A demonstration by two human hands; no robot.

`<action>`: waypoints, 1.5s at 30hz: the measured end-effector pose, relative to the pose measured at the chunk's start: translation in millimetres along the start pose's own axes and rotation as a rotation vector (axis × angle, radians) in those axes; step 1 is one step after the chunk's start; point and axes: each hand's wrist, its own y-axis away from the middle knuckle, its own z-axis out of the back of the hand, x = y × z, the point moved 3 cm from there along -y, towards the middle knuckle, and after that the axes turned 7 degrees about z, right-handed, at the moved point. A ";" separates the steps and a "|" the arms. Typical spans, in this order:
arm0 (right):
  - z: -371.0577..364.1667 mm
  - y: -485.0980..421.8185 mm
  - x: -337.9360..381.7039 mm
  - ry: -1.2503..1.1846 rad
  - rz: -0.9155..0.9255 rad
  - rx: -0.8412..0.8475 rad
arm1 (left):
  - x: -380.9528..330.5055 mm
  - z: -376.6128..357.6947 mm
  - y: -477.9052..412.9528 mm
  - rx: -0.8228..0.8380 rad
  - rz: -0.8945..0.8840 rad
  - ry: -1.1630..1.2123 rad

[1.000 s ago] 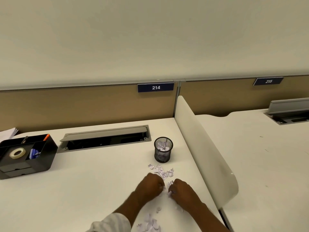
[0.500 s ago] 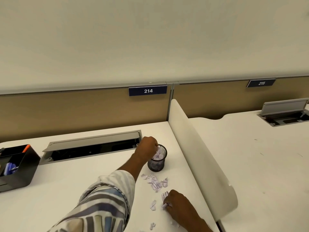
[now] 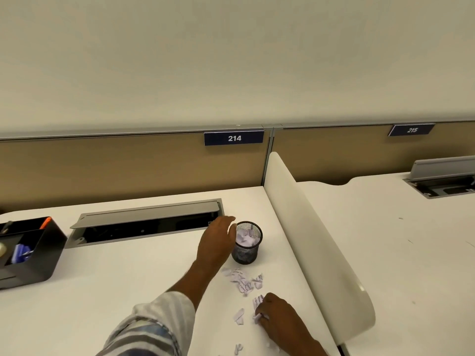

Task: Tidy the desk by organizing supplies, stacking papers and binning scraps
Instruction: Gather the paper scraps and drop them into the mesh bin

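Note:
A small black mesh cup [image 3: 247,250] stands on the white desk [image 3: 128,278], partly filled with torn white paper. My left hand [image 3: 217,240] hovers just left of its rim, fingers spread and empty. A loose cluster of paper scraps [image 3: 243,280] lies on the desk in front of the cup, and a few more scraps [image 3: 239,316] lie nearer to me. My right hand [image 3: 276,317] rests on the desk near the right edge, fingers curled on a few paper scraps.
A black desk organizer [image 3: 28,249] with tape, blue items and an orange pen stands at the far left. An open grey cable tray [image 3: 146,222] runs along the back. A white curved divider [image 3: 316,247] walls off the right side.
My left hand carried scraps from the pile to the mesh cup, let them fall in, and has now drawn back to the cup's left side. My right hand stayed by the near scraps.

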 end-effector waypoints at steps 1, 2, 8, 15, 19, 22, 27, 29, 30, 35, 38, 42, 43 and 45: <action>0.7 0.8 1.5 -0.005 -0.004 -0.008 | 11.5 0.3 14.3 -0.018 0.050 -0.008; 1.2 1.7 2.9 -0.003 -0.006 -0.014 | 24.0 -1.7 29.4 -0.016 0.091 -0.028; 4.7 11.3 10.5 -0.049 -0.020 -0.102 | 79.2 -23.0 120.3 0.221 0.002 -0.291; 15.8 21.9 12.6 -0.089 -0.099 -0.194 | 88.3 -25.8 161.9 0.323 -0.011 -0.470; 49.8 13.5 16.3 -0.158 -0.119 -0.349 | 91.4 -25.9 172.2 0.260 -0.100 -0.514; 84.9 -9.3 24.7 -0.167 -0.089 -0.443 | 94.3 -26.0 173.0 0.251 -0.103 -0.497; 129.6 -70.6 42.6 -0.081 -0.018 -0.430 | 100.4 -28.6 169.2 0.271 -0.064 -0.471; 134.6 -95.4 46.7 -0.013 -0.011 -0.361 | 101.7 -28.9 168.2 0.260 -0.065 -0.450; 134.2 -106.4 47.6 0.018 -0.009 -0.323 | 102.3 -29.5 167.7 0.258 -0.061 -0.442; 121.0 -143.2 47.0 0.160 0.013 -0.161 | 106.2 -32.7 165.0 0.240 -0.053 -0.409; 115.4 -152.2 46.8 0.196 0.032 -0.138 | 106.0 -33.0 165.1 0.248 -0.047 -0.412; 110.8 -155.8 49.2 0.186 0.042 -0.136 | 105.0 -31.7 166.2 0.291 -0.037 -0.435; 110.3 -155.1 50.0 0.186 0.042 -0.136 | 104.9 -31.0 166.1 0.283 -0.040 -0.441; 110.5 -151.8 50.8 0.171 0.047 -0.158 | 105.5 -31.1 166.6 0.267 -0.047 -0.450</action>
